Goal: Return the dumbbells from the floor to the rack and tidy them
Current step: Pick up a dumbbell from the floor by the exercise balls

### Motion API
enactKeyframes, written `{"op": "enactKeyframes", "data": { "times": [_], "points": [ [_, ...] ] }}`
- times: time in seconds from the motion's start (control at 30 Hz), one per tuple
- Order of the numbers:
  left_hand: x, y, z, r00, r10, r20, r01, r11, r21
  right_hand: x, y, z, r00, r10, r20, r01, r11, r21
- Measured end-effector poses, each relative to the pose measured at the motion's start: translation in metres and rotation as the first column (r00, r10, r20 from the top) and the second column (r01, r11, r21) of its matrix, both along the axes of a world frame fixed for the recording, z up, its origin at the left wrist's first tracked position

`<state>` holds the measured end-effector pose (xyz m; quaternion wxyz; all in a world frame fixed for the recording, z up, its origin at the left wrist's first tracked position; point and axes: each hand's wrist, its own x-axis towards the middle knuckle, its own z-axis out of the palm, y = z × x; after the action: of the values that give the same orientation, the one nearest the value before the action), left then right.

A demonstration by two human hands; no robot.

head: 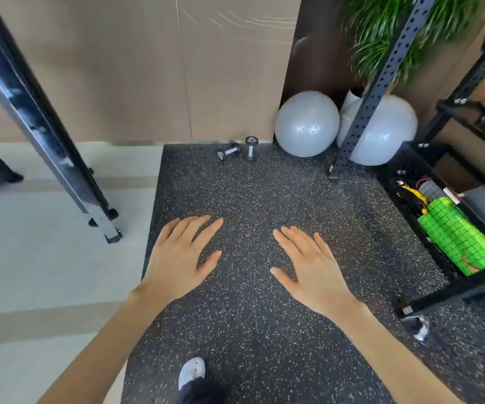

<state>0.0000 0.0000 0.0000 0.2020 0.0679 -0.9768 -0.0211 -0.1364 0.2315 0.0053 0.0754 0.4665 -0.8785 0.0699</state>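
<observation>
Two small black dumbbells with steel handles sit on the speckled rubber mat (264,199) by the far wall. One dumbbell (229,152) lies on its side; the other dumbbell (251,149) stands on end just right of it. My left hand (178,258) and my right hand (311,263) are stretched out palm down above the mat, fingers straight and spread, holding nothing. Both hands are well short of the dumbbells. A black storage rack (451,287) stands along the right edge.
Two grey exercise balls (307,123) rest in the far corner behind a perforated black upright (363,106). A green foam roller (457,237) lies on the rack's bottom shelf. A slanted black frame post (46,123) stands at the left on the pale floor. My white shoe (191,371) is below.
</observation>
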Motion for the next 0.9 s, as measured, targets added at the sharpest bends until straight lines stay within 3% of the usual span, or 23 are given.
{"op": "enactKeyframes", "data": {
  "times": [0.17,0.5,0.9],
  "points": [
    [-0.005,-0.042,-0.01,0.998,0.01,-0.063,-0.009,1.0,0.018,-0.003,-0.051,-0.014,0.999,0.052,-0.008,-0.053,0.997,-0.049],
    [-0.047,-0.153,-0.034,0.991,-0.045,0.124,0.045,0.999,-0.004,-0.043,-0.15,-0.041,1.0,-0.022,0.001,0.021,0.995,0.1],
    [-0.14,-0.227,-0.029,0.979,-0.077,0.187,0.065,0.995,0.073,-0.143,-0.225,-0.022,1.0,-0.022,-0.016,0.023,0.995,0.095]
  ]
}}
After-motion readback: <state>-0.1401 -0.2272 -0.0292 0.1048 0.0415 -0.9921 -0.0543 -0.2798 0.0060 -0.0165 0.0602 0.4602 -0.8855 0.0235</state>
